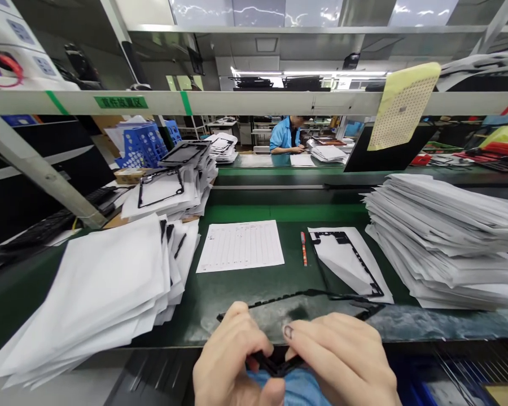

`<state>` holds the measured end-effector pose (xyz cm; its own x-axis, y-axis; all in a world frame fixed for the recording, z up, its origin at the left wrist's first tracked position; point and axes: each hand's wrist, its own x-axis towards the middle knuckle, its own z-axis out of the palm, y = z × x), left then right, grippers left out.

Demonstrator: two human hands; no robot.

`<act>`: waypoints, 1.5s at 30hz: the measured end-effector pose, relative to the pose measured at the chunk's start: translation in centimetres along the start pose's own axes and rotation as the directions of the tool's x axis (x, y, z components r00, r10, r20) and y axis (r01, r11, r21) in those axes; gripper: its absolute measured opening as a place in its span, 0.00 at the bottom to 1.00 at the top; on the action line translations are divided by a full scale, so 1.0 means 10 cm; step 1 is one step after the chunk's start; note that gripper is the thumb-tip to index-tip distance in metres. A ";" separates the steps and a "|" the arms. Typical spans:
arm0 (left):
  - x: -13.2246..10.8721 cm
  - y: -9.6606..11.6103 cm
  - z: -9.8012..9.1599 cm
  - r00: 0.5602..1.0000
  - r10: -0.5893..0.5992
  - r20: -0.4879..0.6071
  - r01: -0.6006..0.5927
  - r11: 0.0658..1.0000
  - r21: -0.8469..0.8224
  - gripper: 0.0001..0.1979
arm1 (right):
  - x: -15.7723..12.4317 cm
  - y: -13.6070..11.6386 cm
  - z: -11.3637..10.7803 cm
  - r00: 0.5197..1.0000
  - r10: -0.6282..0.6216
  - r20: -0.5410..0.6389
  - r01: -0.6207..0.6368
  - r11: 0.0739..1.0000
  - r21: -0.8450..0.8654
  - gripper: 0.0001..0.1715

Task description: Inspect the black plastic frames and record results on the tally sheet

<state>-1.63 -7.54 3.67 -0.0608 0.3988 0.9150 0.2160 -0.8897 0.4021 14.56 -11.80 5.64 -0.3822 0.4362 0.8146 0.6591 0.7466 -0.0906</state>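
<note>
A thin black plastic frame [281, 297] is held low over the front edge of the green bench. My left hand [232, 361] is closed around its near left part, with the thumb underneath. My right hand [342, 355] grips the near right part, index fingertip pressed close to the frame's lower middle. The fingers hide much of the near side. Just beyond lies a similar black frame [366, 270] on a white sheet, partly covered by a folded flap. A red pen [303, 248] and a printed form [241, 245] lie on the bench.
Tall stacks of white paper sleeves stand right [440, 237] and left [114, 282]. Farther left, another pile [165, 194] carries black frames. A metal rail [254, 103] crosses above the bench, with a yellow dotted sheet [402, 107] hanging from it. A co-worker [285, 136] sits beyond.
</note>
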 end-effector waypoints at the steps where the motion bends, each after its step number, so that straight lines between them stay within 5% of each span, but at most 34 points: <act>1: 0.01 -0.03 -0.03 1.000 0.000 -0.004 0.000 1.000 -0.026 0.23 | -0.03 0.03 -0.01 1.000 -0.004 -0.019 0.004 1.000 -0.022 0.14; 5: 0.03 -0.17 -0.21 0.998 -0.044 -0.041 0.039 0.993 -0.112 0.23 | -0.17 0.24 -0.10 0.994 -0.002 -0.107 -0.016 0.986 -0.165 0.10; 8: 0.05 -0.23 -0.24 0.971 -0.122 -0.207 0.094 0.986 -0.141 0.27 | -0.25 0.38 -0.17 0.964 0.077 -0.256 -0.130 0.972 -0.194 0.10; 14: 0.05 -0.23 -0.17 0.872 -0.391 -0.293 0.300 0.902 -0.310 0.30 | -0.37 0.40 -0.14 0.833 0.320 -0.452 -0.241 0.944 0.225 0.03; 17: 0.04 -0.22 -0.18 0.834 -0.467 -0.293 0.361 0.864 -0.351 0.33 | -0.38 0.37 -0.10 0.730 0.471 -0.496 -0.317 0.876 0.365 0.10; 20: -0.03 -0.27 -0.19 0.780 -0.543 -0.310 0.418 0.822 -0.387 0.33 | -0.41 0.37 -0.05 0.699 0.525 -0.485 -0.319 0.836 0.446 0.15; 22: -0.11 -0.33 -0.18 0.760 -0.547 -0.353 0.475 0.836 -0.273 0.23 | -0.42 0.38 -0.02 0.702 0.513 -0.494 -0.316 0.846 0.429 0.13; 24: -0.19 -0.41 -0.18 0.830 -0.434 -0.350 0.470 0.882 0.020 0.05 | -0.40 0.36 0.00 0.751 0.443 -0.490 -0.328 0.894 0.307 0.08; 26: -0.24 -0.46 -0.18 0.960 -0.254 -0.119 0.277 0.925 0.260 0.14 | -0.32 0.32 0.00 0.854 0.329 -0.404 -0.296 0.944 0.142 0.07; 27: -0.26 -0.46 -0.17 0.984 -0.170 0.048 0.150 0.949 0.277 0.16 | -0.25 0.28 0.00 0.901 0.270 -0.338 -0.257 0.963 0.086 0.08; 29: -0.25 -0.42 -0.16 0.963 -0.036 0.267 -0.006 0.988 0.155 0.17 | -0.10 0.19 -0.01 0.958 0.175 -0.227 -0.170 0.985 0.039 0.08; 30: -0.22 -0.38 -0.15 0.958 -0.005 0.288 -0.018 0.997 0.079 0.15 | -0.03 0.15 -0.02 0.971 0.148 -0.186 -0.144 0.989 0.035 0.08; 34: -0.14 -0.24 -0.07 0.997 -0.053 0.065 0.057 0.995 -0.076 0.09 | 0.12 0.08 -0.12 0.994 0.070 -0.088 -0.069 0.998 0.005 0.08; 38: -0.16 -0.25 -0.08 0.985 -0.094 -0.147 0.079 0.991 -0.105 0.08 | -0.01 0.25 -0.23 0.988 0.039 -0.152 -0.046 0.998 -0.041 0.09; 41: -0.19 -0.28 -0.12 0.979 -0.095 -0.181 0.080 0.993 -0.091 0.09 | -0.19 0.38 -0.22 0.956 0.095 -0.277 -0.095 0.995 0.013 0.08; 45: -0.14 -0.24 -0.12 0.985 -0.080 -0.153 0.065 0.993 -0.099 0.06 | -0.34 0.43 -0.14 0.917 0.187 -0.352 -0.126 0.974 0.191 0.28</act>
<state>-3.20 -6.23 1.44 -0.2266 0.4295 0.8742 0.1145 -0.8795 0.4618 19.53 -10.77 3.29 0.0010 0.3629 0.9318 0.5663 0.7678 -0.2997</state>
